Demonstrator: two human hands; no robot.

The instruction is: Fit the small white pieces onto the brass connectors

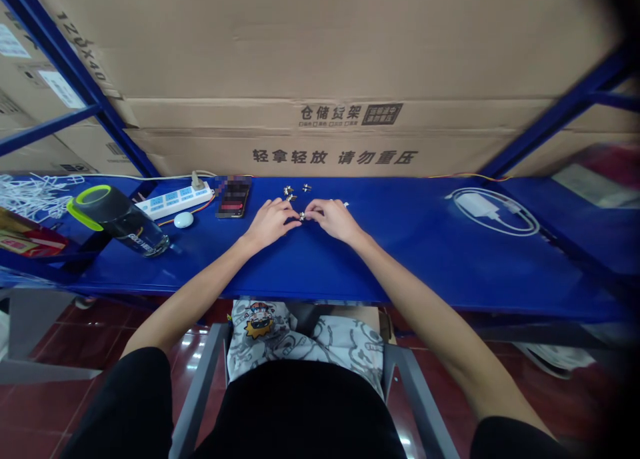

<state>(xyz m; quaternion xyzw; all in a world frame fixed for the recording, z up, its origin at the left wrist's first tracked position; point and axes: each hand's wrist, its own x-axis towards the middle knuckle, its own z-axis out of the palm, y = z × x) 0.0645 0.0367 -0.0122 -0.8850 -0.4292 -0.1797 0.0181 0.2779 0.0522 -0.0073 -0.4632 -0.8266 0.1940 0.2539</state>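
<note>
Over the middle of the blue shelf top (430, 259), both my hands meet at a tiny light-coloured piece (302, 216) with dark and metallic-looking spots. My left hand (273, 222) reaches it with thumb and index finger, which look bent toward each other. From the other side my right hand (333, 218) pinches at the same piece with its fingertips. Just beyond lie several similar small pieces (289, 191), and one more small piece (307, 188) sits slightly apart. Their exact kind is too small to make out. A white bit (346, 204) shows beside my right hand.
Left of my hands are a phone (233, 197), a white power strip (175, 200), a round white object (184, 220) and a tilted dark bottle (123, 220). A charger with coiled cable (480, 206) lies right. Large cardboard (320, 59) stands behind, between blue posts (545, 112).
</note>
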